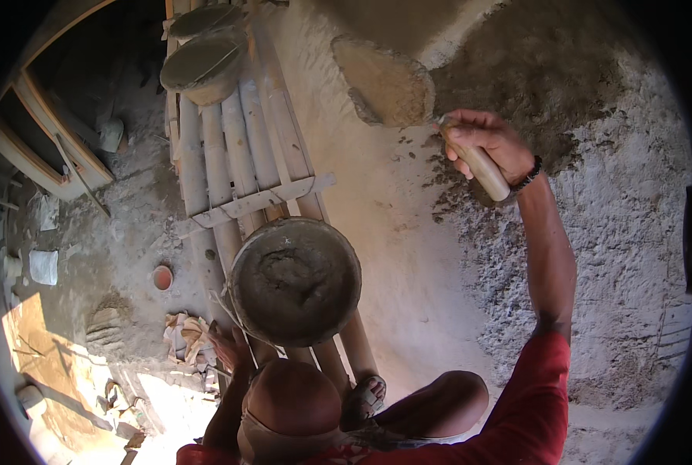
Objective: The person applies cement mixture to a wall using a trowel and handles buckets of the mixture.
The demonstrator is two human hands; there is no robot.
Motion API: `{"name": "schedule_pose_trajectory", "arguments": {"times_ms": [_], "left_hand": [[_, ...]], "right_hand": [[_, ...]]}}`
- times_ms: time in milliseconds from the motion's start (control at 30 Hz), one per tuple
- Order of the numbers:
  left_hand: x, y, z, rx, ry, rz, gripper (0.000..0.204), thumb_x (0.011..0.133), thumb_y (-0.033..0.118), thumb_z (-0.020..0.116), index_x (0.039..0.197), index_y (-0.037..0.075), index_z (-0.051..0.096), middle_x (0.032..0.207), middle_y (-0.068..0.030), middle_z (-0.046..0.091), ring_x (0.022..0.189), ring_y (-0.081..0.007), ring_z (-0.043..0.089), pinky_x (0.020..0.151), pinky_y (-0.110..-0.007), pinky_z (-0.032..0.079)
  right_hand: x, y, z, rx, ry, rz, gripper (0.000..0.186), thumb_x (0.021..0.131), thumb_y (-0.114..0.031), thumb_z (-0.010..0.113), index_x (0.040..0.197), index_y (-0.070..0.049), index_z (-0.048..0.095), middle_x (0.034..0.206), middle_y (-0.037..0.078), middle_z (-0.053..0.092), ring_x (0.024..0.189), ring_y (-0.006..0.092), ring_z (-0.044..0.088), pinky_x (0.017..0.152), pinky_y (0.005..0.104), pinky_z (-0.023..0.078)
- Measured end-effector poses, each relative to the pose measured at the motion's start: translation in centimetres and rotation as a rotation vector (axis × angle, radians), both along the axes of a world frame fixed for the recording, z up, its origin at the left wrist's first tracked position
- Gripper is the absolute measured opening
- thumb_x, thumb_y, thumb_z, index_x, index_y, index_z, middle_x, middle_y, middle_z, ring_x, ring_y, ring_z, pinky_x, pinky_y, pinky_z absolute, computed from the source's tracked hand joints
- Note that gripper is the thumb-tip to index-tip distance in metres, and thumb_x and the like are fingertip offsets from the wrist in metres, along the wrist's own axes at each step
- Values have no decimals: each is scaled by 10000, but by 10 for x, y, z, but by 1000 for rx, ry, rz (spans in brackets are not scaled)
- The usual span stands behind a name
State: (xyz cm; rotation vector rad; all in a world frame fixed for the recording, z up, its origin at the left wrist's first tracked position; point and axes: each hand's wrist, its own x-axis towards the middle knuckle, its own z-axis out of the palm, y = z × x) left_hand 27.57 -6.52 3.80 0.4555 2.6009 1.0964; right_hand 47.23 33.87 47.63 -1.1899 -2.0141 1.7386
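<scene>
My right hand (485, 143) is closed round the wooden handle of a trowel (386, 84). Its mortar-smeared blade lies against the wall, beside a dark patch of wet mortar (524, 70). Down at the left, my left hand (229, 347) rests by the edge of the pole platform with its fingers stretched out; part of it is in shadow. Just ahead of that hand, a round basin (241, 306) of grey mortar (295, 275) stands on the poles.
Under me runs a platform of long poles (241, 147) tied by a crosspiece (257, 205). Two mortar-filled buckets (206, 93) stand at its far end. Rough wall (594, 271) rises on the right. On the floor at left lie a small orange pot (163, 277), crumpled sacking (189, 339) and curved wooden frames (59, 136).
</scene>
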Motion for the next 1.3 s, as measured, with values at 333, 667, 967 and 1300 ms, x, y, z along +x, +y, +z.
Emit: {"name": "schedule_pose_trajectory", "arguments": {"times_ms": [333,667,967,1300], "left_hand": [[6,5,15,-103,5,-51,523,833,257,593,1218,-43,406,1153,-245,492,1062,-401,475,888,-463,373],[2,0,7,-158,8,-48,585,824,336,604,1256,-3,402,1168,-232,487,1060,-407,478,904,-469,364],[4,-2,2,-69,44,-73,573,809,300,623,1246,2,403,1183,-211,484,1087,-385,474,907,-467,363],[1,-2,2,-118,-28,-35,578,800,290,626,1252,11,401,1197,-206,480,1097,-381,477,914,-464,370]], "right_hand": [[63,71,70,891,-496,-499,309,843,-271,633,1048,-49,571,686,-3,527,537,83,507,461,246,428],[13,-105,-104,1119,-788,582,251,764,-97,639,998,-115,551,717,103,549,699,207,613,590,326,509],[-23,-145,-190,906,-923,771,175,793,-78,543,963,-39,559,812,167,614,779,314,633,661,389,530],[-10,-169,-216,565,-524,527,312,747,-168,618,1051,-122,564,832,168,649,798,357,639,706,464,514]]}}
